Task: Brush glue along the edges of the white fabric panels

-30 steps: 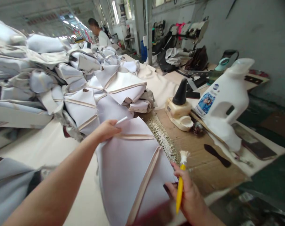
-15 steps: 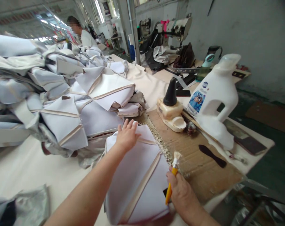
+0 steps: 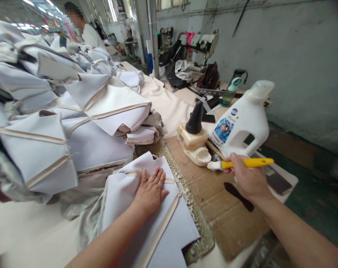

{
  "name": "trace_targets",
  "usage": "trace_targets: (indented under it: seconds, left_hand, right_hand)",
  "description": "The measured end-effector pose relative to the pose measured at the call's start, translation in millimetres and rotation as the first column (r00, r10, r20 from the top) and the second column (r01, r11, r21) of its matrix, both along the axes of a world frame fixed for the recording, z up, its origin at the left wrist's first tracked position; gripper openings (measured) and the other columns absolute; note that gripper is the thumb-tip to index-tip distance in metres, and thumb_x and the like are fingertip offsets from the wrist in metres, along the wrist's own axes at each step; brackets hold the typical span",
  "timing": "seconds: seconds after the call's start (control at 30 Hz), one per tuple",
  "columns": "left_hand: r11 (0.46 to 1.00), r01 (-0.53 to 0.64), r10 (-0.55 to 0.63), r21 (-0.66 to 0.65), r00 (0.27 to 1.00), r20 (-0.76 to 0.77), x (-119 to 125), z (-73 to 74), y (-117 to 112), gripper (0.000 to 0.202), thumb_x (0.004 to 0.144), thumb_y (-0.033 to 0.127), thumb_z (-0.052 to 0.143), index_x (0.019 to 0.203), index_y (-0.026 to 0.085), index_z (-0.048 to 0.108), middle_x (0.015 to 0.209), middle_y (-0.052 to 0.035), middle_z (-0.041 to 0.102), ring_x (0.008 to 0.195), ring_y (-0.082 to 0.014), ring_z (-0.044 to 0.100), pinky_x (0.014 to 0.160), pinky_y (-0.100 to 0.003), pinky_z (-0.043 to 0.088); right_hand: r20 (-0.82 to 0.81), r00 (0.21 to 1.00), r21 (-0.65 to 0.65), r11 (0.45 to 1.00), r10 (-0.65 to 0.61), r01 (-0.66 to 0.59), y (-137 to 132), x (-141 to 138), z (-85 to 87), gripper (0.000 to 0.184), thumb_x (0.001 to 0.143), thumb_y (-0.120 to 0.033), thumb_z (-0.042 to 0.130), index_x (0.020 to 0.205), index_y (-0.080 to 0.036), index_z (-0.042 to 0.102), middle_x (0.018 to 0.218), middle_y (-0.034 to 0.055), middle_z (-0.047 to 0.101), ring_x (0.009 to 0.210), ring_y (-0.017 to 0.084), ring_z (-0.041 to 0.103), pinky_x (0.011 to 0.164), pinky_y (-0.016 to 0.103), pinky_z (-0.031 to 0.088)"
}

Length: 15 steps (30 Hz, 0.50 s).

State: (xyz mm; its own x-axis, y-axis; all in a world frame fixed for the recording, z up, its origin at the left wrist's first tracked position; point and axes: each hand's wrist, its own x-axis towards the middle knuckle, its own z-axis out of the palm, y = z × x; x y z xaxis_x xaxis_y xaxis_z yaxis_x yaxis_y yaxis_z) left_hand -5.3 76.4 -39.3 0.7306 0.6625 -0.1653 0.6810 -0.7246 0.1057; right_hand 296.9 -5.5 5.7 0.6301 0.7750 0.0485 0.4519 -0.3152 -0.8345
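Note:
My left hand (image 3: 151, 189) lies flat with fingers spread on a white sewn panel (image 3: 130, 214) that has beige seam strips. In my right hand (image 3: 247, 178) is a yellow-handled brush (image 3: 257, 162), held level with its pale bristles pointing left. Those bristles are close to the small round cup of a glue dispenser (image 3: 191, 143) with a black cone on top; whether they touch it I cannot tell. Beneath the panel's right edge is a board (image 3: 205, 238) crusted with dried residue. Cardboard (image 3: 213, 212) lies beside it, with a dark flat tool (image 3: 238, 196) on top.
A large white jug (image 3: 247, 119) stands behind my right hand. Piled white sewn pieces (image 3: 102, 108) cover the table's left side. A dark phone (image 3: 208, 117), a green bottle (image 3: 229, 95) and a sewing machine (image 3: 199, 42) are farther back. A person (image 3: 91, 35) is at the far left.
My right hand has moved up and right with the brush, from the panel's edge to the dispenser, turning the brush level. My left hand now lies lower on the panel. The camera view has shifted.

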Motion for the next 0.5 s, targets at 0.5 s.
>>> trace_targets:
  seconds: [0.5]
  left_hand:
    - [0.999, -0.018, 0.019, -0.03, 1.0, 0.024, -3.1, -10.5, 0.0, 0.056, 0.091, 0.051, 0.033, 0.14, 0.024, 0.033, 0.146, -0.004, 0.029, 0.138, -0.0214, 0.019, 0.111, -0.053, -0.006]
  right_hand:
    - [-0.023, 1.0, -0.228, 0.974, 0.0, -0.005, 65.0, 14.0, -23.7, 0.024, 0.071, -0.038, 0.054, 0.067, -0.016, 0.064, 0.051, 0.0013, 0.06, 0.053, 0.017, 0.057, 0.053, 0.027, 0.042]
